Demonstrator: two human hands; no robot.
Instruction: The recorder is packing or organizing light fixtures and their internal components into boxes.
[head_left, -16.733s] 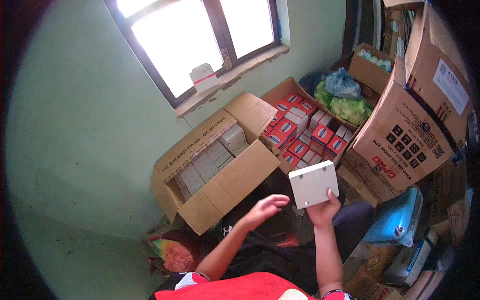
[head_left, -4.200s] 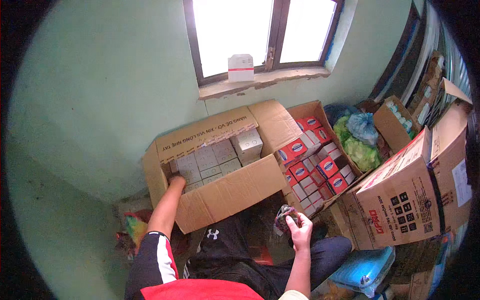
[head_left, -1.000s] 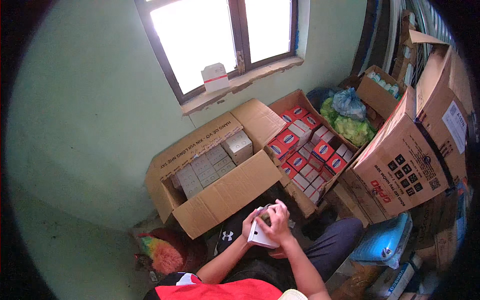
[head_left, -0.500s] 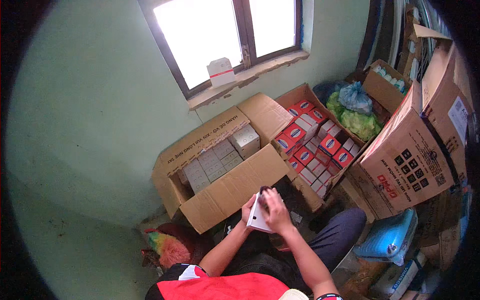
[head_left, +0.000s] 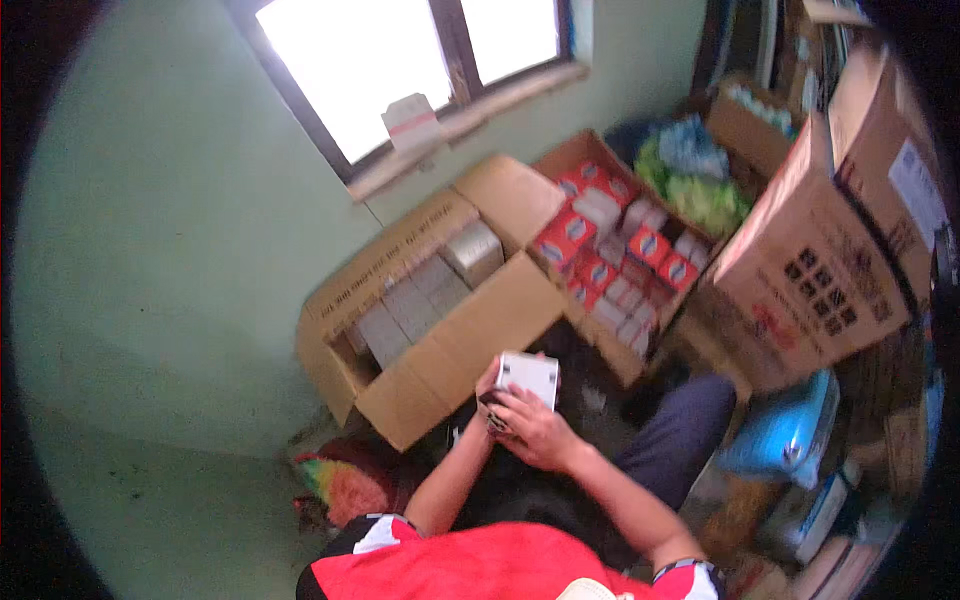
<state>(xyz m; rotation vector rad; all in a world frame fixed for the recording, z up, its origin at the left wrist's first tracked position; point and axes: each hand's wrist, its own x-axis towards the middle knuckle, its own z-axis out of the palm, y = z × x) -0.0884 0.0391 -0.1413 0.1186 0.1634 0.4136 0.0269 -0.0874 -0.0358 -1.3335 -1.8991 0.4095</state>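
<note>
In front of my lap I hold a small white box (head_left: 530, 376) with dark marks on its upper face. My left hand (head_left: 487, 382) grips it from the left side, with fingers partly behind it. My right hand (head_left: 532, 428) reaches across its near end, the fingers bent over a small dark object (head_left: 494, 411), blurred, perhaps a cloth. That object lies between my two hands, against the near left corner of the box. Just beyond my hands stands an open cardboard carton (head_left: 455, 350) with several small greyish-white boxes (head_left: 408, 308) in rows.
Another open carton (head_left: 640, 352) holds red-and-white boxes (head_left: 595, 275). Large cardboard cartons (head_left: 800, 290) lean at right, above a blue plastic-wrapped pack (head_left: 785, 430). Plastic bags (head_left: 700, 195) lie at the back. A white box (head_left: 411, 122) stands on the window sill. A colourful fluffy item (head_left: 355, 490) lies at left.
The white box has turned in my hands, its broad face now upward. My right hand and the dark object have shifted to its near left end. The view has moved slightly.
</note>
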